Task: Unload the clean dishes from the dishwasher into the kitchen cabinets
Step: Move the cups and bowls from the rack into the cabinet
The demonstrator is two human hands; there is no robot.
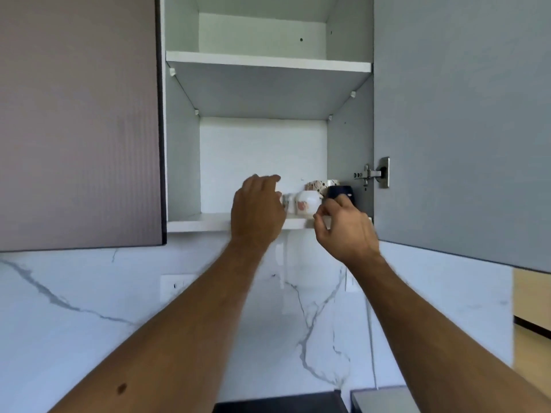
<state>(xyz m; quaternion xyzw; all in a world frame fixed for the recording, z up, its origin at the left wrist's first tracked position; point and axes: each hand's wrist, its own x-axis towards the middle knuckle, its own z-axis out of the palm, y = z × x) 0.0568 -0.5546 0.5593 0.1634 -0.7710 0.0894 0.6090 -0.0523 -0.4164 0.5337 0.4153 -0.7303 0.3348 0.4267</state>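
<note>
The upper cabinet stands open, and several cups sit at the right end of its bottom shelf (205, 222). A white cup with a pink flower print (307, 202) is in front, a patterned cup (315, 185) behind it, and a dark blue mug (343, 192) at the far right. A small white cup (286, 201) stands on the shelf, half hidden by my left hand (256, 210). That hand is raised beside it, with its fingers reaching forward above the rim. My right hand (346, 231) hovers at the shelf edge in front of the dark mug, fingers loosely curled around nothing visible.
The cabinet's upper shelf (268, 62) holds nothing visible. Its open door (462, 114) hangs on the right with a metal hinge (372, 174). A closed cabinet door (80, 120) is on the left. The marble backsplash (89, 293) lies below, with a dark appliance edge (280, 403) at the bottom.
</note>
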